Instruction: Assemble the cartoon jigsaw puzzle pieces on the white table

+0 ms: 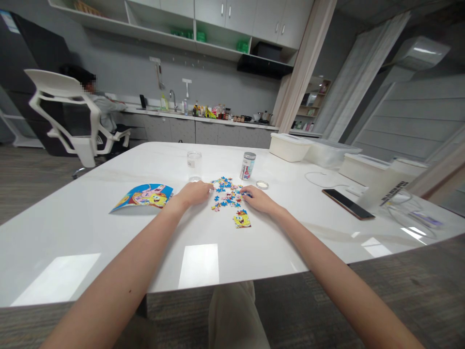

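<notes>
- Hand on my R (pixel 257 198): bent over the right edge of loose puzzle pcs (pixel 230 196); can't tell on my feed if it's pinching one.
- L hand (pixel 196 192): bent too, tips at opp. edge, grip unclear.
- Loose pcs sit betw. both: approx. 9 o'clock from R, 3 from L; no clear long axis.
- Joined block (pixel 241 219): roughly square, 7 o'clock from R, 4 from L; R's nearer.
- Printed sheet (pixel 150 196): 9 o'clock from L.
- Clear jar (pixel 194 165): 12 from L.

Whether the right grip (pixel 256 198) pinches any pieces (pixel 224 183) is too small to tell; the chair (pixel 95 116) partly hides a person (pixel 106 107).
</notes>
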`<state>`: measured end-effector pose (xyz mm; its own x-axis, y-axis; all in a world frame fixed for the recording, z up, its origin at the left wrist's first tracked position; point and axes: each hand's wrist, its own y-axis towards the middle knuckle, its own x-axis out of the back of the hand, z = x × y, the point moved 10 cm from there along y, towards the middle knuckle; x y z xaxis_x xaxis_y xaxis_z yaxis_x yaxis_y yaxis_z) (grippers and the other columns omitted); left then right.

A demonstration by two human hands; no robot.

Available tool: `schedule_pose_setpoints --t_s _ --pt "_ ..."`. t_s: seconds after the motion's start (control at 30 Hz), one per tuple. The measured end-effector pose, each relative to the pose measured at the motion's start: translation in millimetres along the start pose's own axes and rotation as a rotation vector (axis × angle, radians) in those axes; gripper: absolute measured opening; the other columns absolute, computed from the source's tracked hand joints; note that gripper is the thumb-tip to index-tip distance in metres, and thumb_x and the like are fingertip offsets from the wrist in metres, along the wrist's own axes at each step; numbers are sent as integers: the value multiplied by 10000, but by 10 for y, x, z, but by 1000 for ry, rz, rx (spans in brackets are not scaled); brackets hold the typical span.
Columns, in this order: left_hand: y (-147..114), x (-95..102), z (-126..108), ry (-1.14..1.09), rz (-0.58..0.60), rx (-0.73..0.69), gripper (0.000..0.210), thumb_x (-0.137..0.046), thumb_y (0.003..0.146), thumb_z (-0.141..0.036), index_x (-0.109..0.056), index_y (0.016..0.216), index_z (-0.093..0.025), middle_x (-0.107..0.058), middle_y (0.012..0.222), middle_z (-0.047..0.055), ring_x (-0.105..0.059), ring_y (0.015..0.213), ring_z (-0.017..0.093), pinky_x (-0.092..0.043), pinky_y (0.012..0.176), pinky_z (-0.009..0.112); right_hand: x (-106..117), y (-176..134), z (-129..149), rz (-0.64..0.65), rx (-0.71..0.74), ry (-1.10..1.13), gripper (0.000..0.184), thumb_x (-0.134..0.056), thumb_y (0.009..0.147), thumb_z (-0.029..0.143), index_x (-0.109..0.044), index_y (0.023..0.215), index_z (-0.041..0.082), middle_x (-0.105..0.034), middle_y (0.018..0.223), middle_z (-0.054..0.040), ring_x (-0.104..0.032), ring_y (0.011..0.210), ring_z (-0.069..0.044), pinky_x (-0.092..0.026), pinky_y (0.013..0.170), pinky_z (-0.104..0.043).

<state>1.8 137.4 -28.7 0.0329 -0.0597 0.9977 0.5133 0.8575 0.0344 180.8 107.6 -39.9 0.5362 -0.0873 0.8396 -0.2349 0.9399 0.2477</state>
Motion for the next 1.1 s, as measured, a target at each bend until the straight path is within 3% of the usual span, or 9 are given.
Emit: schedule_pose_setpoints --t_s 0.13,0.37,0.5,0.63,0.77,0.9,1.1 --pt "-3 71 -79 -18 -28 -43 415 -330 915 -242 -643 1186 -273 -689 1111 108 -643 1030 269 -491 844 372 -5 1 -4 -1 6 1 279 -511 880 178 -639 1125 146 -625 1232 -106 -570 1135 -196 -408 1013 -329" --pt "-33 13 -66 58 -6 7 412 -332 919 -232 -570 1245 -148 -684 1073 182 -659 990 301 -501 811 400 -5 2 11 6 18 -13 266 -516 882 190 -643 1114 156 -628 1227 -106 -570 1139 -202 -408 1014 -336" --pt "5 15 -33 60 -77 49 445 -335 893 -170 -543 1282 -112 -683 1044 220 -661 981 327 -499 806 427 -5 3 21 8 19 -22 270 -516 876 179 -642 1112 145 -628 1225 -114 -573 1130 -205 -413 1008 -337" --pt "47 -5 -35 33 -83 31 404 -369 881 -188 -617 1199 -179 -701 1023 169 -666 971 297 -491 819 389 -3 1 29 3 20 -27 266 -520 874 183 -642 1108 161 -633 1214 -101 -578 1122 -199 -415 1008 -337" --pt "50 31 56 -85 -143 81 427 -326 917 -241 -539 1288 -238 -709 1041 98 -648 1003 241 -485 823 327 -7 2 25 0 15 -26 269 -516 877 183 -638 1116 154 -634 1206 -101 -576 1128 -194 -407 1020 -325" --pt "114 -6 153 -79 -163 158 480 -336 912 -225 -458 1376 -203 -697 1095 128 -649 1014 240 -477 834 320 -28 10 47 -3 38 -31 262 -516 878 177 -641 1106 142 -626 1208 -113 -571 1133 -199 -403 1030 -335" --pt "214 -41 96 18 -144 87 417 -356 893 -212 -602 1230 -227 -719 1007 114 -656 996 250 -472 839 323 -22 -6 125 -51 112 -42 229 -505 893 191 -653 1065 164 -581 1240 -107 -541 1169 -195 -402 1032 -341"
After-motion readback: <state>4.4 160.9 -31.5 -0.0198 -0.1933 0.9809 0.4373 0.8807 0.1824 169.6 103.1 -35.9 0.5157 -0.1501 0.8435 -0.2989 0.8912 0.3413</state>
